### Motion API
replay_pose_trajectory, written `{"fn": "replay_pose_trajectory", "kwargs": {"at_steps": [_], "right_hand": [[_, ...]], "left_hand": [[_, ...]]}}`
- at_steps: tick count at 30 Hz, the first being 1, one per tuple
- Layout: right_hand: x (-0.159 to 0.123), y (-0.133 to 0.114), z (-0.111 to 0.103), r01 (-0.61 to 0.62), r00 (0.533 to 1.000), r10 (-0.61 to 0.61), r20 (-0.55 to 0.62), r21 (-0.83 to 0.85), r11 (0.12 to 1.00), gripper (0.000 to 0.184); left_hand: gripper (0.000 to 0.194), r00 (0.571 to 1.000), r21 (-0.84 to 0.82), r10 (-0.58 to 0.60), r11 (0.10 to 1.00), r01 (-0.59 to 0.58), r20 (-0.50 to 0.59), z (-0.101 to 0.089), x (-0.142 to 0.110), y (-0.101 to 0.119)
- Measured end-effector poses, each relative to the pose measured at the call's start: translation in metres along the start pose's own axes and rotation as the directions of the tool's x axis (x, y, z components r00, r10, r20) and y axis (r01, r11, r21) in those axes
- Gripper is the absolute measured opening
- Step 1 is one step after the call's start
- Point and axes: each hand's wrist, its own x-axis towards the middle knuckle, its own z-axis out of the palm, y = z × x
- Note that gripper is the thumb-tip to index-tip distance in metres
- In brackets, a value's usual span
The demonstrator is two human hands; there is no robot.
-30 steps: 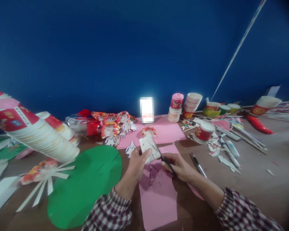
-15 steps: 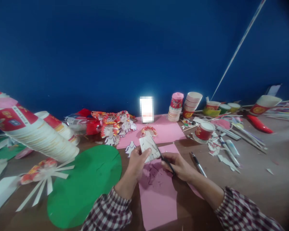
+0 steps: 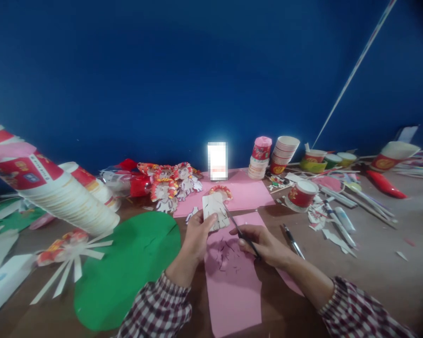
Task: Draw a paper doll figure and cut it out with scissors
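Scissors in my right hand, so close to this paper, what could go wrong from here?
The scissors in your right hand are angled at the white paper, so a slip might cut into its drawn lines. Your left hand grips that paper near the scissors, so a finger could get nicked.

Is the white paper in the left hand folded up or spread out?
Spread out, it seems: the white paper in the left hand shows a broad face with dark drawn lines; its back is hidden.
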Motion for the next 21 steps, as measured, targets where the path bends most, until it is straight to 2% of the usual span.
{"fn": "replay_pose_trajectory", "kwargs": {"at_steps": [9,17,21], "right_hand": [[0.0003,-0.0008,-0.0005,0.007,1.0,-0.004,0.027,-0.118,0.993,0.044],[0.0001,-0.0012,0.0,0.004,1.0,0.0,0.027,-0.127,0.992,0.046],[-0.0001,-0.0026,0.0014,-0.013,1.0,0.015,0.016,-0.108,0.994,0.047]], "left_hand": [[0.027,0.999,0.106,-0.021,0.994,0.026,-0.049,-0.0014,0.0013,0.0001],[0.028,0.999,0.094,-0.04,0.995,0.041,-0.015,0.0002,-0.0006,-0.0009],[0.029,0.998,0.052,-0.043,0.998,0.046,-0.054,0.0002,-0.0001,-0.0008]]}}
